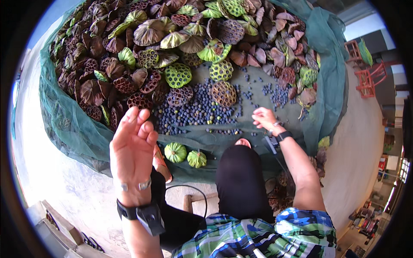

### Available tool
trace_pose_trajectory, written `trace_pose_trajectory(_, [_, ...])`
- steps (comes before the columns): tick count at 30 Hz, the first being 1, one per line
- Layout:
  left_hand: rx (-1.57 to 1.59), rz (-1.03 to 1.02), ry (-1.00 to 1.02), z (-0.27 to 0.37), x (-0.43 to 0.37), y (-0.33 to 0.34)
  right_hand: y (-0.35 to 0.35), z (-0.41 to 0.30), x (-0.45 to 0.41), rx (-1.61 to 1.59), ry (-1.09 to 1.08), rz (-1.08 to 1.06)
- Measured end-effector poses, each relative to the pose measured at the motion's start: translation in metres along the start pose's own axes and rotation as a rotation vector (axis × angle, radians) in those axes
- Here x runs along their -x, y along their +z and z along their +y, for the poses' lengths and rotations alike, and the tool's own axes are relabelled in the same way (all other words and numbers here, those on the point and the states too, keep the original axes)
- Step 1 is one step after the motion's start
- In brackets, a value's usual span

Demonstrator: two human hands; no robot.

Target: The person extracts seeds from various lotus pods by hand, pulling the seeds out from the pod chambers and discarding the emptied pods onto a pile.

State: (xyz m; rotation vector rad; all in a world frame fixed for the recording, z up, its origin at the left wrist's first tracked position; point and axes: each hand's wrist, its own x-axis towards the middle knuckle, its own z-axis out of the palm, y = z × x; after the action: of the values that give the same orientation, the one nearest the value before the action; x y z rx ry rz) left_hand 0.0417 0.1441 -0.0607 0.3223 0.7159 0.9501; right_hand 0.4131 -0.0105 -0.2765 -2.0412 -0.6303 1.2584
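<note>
My left hand (134, 145) is raised with its palm turned up and its fingers loosely bent; the palm holds nothing. Beyond its fingertips lies a dark brown lotus seed pod (139, 100) at the edge of a heap. My right hand (264, 119) hovers near the right side of the loose dark lotus seeds (200, 108), fingers curled, and whether anything is between them is hidden. Among the seeds sit a brownish pod (224, 93) and a purplish pod (180, 96). A bright green pod (178, 75) full of seeds rests just behind them.
Green netting (326, 77) surrounds the large heap of dried lotus pods (93, 48). Two whole green pods (175, 152) lie near my feet. More brown pods (280, 190) are beside my right leg. A red metal frame (366, 84) stands at far right on the concrete floor (361, 129).
</note>
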Motion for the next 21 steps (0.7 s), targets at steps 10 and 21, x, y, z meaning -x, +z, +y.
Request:
trace_pose_trajectory(10, [0.024,0.284,0.037,0.026,-0.025,-0.002,0.114,0.01,-0.17,-0.217,0.444,0.071])
trace_pose_trajectory(21, [-0.012,0.201,-0.08,0.047,0.001,-0.001,0.112,-0.024,-0.153,-0.46,0.517,-0.031])
